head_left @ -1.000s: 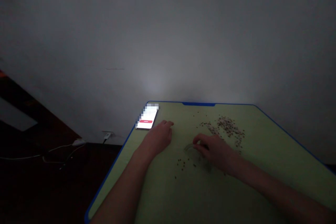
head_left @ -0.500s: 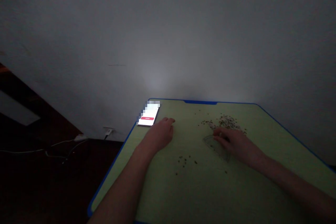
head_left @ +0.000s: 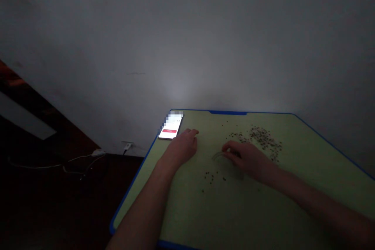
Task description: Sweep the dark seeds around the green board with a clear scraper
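My right hand (head_left: 244, 159) pinches a clear, curved plastic piece, which looks like a protractor (head_left: 217, 155); its arc sticks out left of my fingertips, and the rest is hard to see in the dim light. It is held over the middle of the green tabletop (head_left: 187, 215). Behind that hand lies a scattered pile of small dark seeds or beans (head_left: 262, 137). A few loose ones (head_left: 212, 177) lie nearer to me, between my hands. My left hand (head_left: 186, 145) rests on the table with fingers loosely curled, nothing visible in them, close to a lit phone (head_left: 170, 126).
A blue rim (head_left: 130, 183) edges the table, which stands against a pale wall (head_left: 222, 39). Left of it, white cables (head_left: 73, 160) run to a plug (head_left: 128, 146) low on the wall. The floor (head_left: 58, 211) there is dark.
My right hand has moved left with the clear plastic piece, away from the seed pile, and the piece is tilted differently. My left hand keeps its place by the phone. The view has shifted slightly.
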A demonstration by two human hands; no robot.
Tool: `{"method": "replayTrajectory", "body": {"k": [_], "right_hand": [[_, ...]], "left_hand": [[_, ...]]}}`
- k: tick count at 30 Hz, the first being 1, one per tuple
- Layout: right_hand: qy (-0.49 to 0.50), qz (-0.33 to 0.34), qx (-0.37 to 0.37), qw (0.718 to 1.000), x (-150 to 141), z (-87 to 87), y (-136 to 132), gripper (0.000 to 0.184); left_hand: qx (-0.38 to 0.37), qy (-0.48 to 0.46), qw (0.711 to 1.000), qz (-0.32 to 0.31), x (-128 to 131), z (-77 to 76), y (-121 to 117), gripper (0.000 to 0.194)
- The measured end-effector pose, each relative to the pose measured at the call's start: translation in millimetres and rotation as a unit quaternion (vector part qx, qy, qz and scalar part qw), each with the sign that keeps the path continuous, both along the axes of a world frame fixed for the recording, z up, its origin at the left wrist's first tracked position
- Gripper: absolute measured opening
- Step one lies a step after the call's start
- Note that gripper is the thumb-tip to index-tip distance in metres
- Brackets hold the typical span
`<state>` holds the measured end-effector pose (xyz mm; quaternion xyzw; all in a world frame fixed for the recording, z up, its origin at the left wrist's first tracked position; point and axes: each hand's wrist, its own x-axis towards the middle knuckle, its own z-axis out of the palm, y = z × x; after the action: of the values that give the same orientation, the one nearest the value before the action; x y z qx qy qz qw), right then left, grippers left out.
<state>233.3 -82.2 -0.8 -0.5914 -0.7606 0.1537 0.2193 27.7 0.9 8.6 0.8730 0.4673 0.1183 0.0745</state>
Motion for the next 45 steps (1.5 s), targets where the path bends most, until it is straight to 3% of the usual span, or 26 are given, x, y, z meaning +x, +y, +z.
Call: {"method": "replayTrajectory", "body": {"k": [17,28,37,45], "right_hand": [[-0.022,-0.014,-0.014,1.000,6,-7.6,-6,0.014],[-0.009,0.116,-0.025,0.993,-36,-8.5,-4,0.016],[-0.017,0.203,-0.061,0.977,-54,-3.5,-29,0.017],[0.008,0.228,-0.099,0.969,-65,-2.9,-57,0.015]], "left_hand": [[0.005,0.000,1.000,-0.008,0,0.8,-2,0.035],[-0.001,-0.005,1.000,-0.002,0,2.7,-1,0.035],[0.012,-0.015,1.000,-0.010,0,-0.2,2,0.034],[-0.009,-0.010,1.000,-0.001,1,2.1,1,0.035]]}}
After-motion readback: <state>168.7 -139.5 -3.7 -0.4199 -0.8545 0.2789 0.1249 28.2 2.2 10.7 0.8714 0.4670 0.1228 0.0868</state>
